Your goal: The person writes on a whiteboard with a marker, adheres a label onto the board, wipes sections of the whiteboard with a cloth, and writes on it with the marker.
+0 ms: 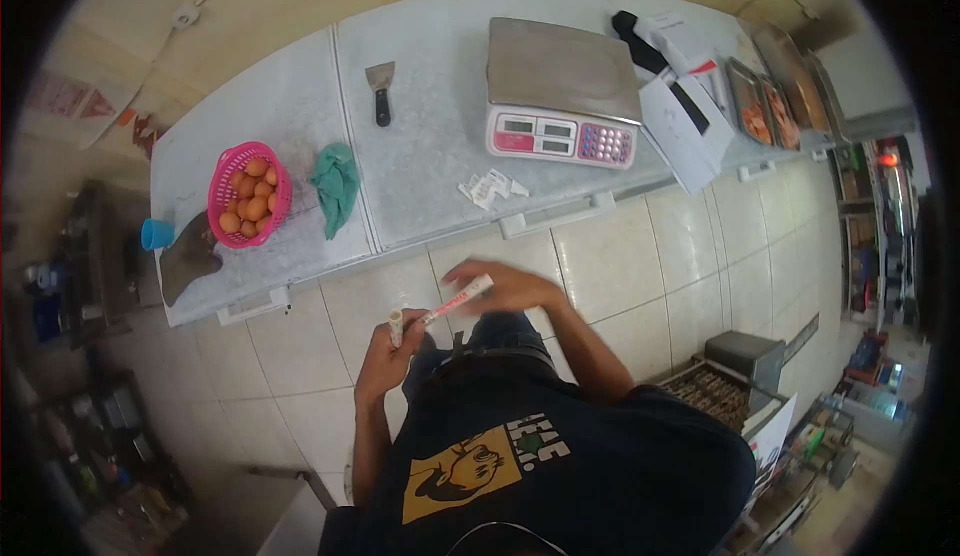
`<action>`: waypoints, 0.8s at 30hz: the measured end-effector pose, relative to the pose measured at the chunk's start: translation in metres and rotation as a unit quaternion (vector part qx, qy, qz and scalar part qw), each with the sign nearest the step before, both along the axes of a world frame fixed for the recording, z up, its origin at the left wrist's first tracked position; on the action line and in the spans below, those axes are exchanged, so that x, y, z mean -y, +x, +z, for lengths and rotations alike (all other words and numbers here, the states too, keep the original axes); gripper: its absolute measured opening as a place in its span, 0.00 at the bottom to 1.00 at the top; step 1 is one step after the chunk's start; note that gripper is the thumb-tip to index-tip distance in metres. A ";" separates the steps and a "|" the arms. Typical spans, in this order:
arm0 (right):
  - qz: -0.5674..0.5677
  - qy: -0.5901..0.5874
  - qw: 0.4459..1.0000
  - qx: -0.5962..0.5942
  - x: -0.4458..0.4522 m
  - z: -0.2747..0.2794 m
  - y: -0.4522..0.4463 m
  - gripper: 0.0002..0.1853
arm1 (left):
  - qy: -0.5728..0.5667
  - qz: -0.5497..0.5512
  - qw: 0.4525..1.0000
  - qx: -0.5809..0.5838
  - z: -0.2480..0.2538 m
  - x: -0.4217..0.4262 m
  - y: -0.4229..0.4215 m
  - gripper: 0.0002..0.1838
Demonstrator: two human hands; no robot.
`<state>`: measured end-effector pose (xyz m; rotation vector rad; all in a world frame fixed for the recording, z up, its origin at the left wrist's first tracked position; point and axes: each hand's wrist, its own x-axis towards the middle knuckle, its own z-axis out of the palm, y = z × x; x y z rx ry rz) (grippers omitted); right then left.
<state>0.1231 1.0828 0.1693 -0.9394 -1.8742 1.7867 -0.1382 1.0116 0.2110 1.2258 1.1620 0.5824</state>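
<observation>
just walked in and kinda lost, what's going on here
A person holds a pale strip with red print in the left hand, while the right hand is at its other end; whether it grips is unclear. On the white worktop beyond rest a scale, a scraper and a pink basket of eggs, none of them touched.

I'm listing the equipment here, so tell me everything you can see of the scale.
The scale has a bare, silvery, metal-looking plate over a white, plastic-looking body. Its front carries three displays too small to read, a pink patch and a keypad of purplish keys. It sits upright on the pale worktop, front facing the near edge. White papers lie by its right side; whether they touch it is unclear.
</observation>
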 end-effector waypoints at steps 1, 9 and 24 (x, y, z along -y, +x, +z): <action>-0.067 -0.015 0.998 0.014 -0.016 -0.020 0.025 0.23 | -0.023 0.051 0.998 0.029 0.000 0.001 0.013 0.15; -0.319 0.250 0.811 0.423 -0.099 -0.121 0.044 0.17 | -0.092 0.259 0.952 0.133 -0.007 0.001 0.073 0.10; -0.392 0.192 0.803 0.406 -0.118 -0.137 0.047 0.07 | -0.071 0.380 0.905 0.176 -0.002 0.061 0.082 0.11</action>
